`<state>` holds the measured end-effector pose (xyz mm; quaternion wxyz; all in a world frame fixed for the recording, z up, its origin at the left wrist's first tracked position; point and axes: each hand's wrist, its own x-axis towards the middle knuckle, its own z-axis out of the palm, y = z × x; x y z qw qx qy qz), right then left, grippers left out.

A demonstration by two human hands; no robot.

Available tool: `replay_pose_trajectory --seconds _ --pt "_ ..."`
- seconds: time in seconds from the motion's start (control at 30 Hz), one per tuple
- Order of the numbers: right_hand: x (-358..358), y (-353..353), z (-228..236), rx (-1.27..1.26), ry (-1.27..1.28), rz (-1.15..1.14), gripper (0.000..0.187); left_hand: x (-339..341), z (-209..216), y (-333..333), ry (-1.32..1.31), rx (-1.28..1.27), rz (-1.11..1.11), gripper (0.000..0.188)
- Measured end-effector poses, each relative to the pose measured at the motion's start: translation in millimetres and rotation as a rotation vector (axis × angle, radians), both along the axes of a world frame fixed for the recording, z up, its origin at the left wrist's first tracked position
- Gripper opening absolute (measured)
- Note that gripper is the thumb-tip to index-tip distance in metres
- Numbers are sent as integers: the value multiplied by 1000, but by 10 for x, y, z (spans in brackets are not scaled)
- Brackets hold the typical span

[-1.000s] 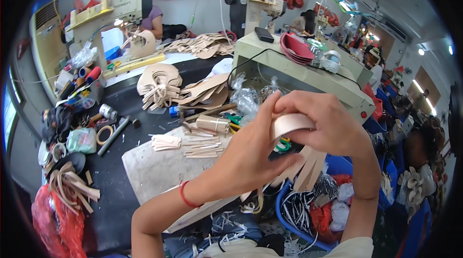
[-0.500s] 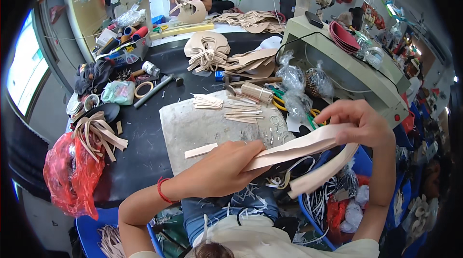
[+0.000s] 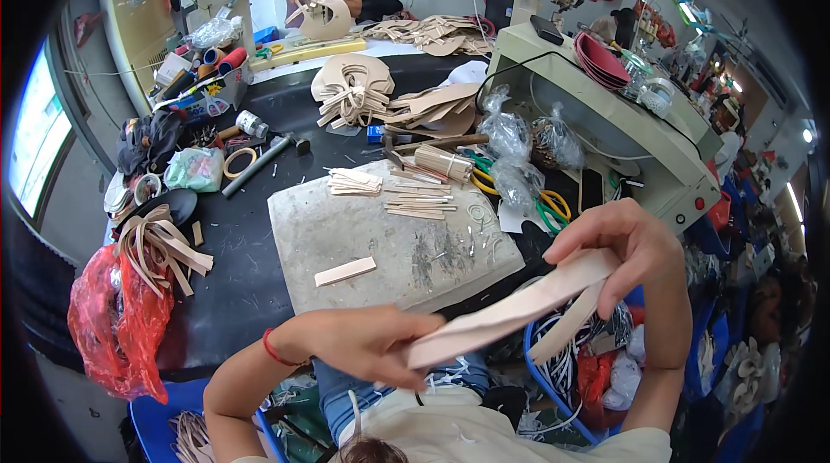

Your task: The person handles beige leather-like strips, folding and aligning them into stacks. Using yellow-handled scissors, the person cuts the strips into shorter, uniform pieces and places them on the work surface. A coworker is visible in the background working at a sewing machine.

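Desk [image 3: 233, 268]: black-topped. Grey slab [image 3: 389, 242]: lies on it. Beige strap [image 3: 510, 312]: is held, doubled back, by the slab's near right corner; left hand [image 3: 367, 346] pinches one end, right hand [image 3: 635, 247] grasps the bend. Short beige strip [image 3: 345, 271]: lies flat on the slab.

Left grip [image 3: 372, 344], right grip [image 3: 638, 247]; strip [image 3: 510, 311] between

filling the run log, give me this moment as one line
left hand: grips strip at one end | right hand: grips strip farther along | strip: pale, spans between hands | slab: short piece lies on top
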<state>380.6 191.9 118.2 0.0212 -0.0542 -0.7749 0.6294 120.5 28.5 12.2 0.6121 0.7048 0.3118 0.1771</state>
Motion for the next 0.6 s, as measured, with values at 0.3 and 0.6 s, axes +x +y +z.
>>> replay_pose_trajectory --seconds 0.3,0.6 --pt "-934 -357 -112 256 103 462 47 18 83 -307 -648 -279 188 56" --pt "-1237 -133 -207 -11 -370 425 58 -452 96 -1244 -453 -251 712 33"
